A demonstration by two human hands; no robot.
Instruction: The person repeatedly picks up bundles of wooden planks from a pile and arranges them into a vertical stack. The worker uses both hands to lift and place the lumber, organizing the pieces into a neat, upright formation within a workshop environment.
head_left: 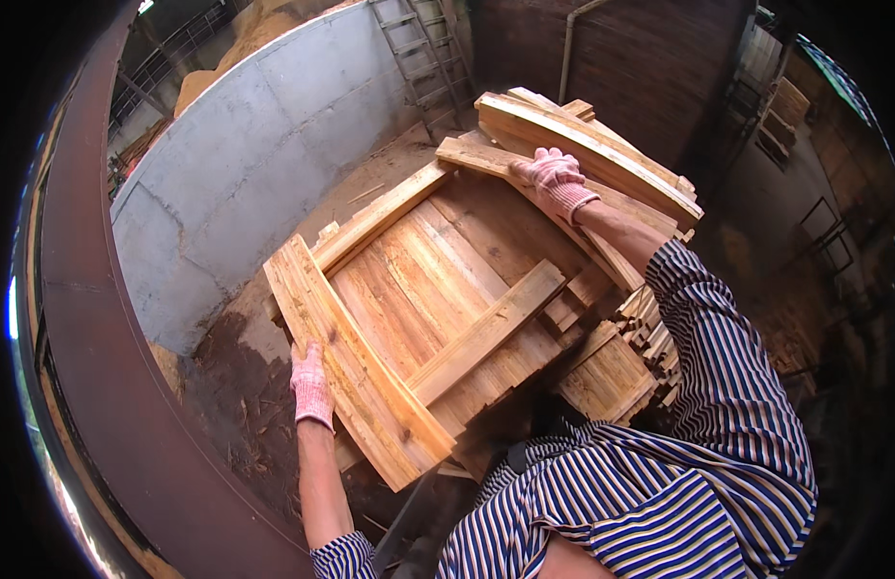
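Observation:
My left hand, in a pinkish knitted glove, is closed on the outer edge of a wide wooden plank at the left of a wood stack. Part of its fingers is hidden by the wood. On the far right side, my right hand, gloved alike, curls over a narrower plank. Between them lies a layer of boards side by side. A short crosspiece rests over the layer's near part, and another strip runs along its far left edge.
More thick planks are piled beyond my right hand. Lower boards with stacked ends stand close to my body. A grey concrete wall curves behind, with a ladder leaning there. A brown metal beam runs down the left.

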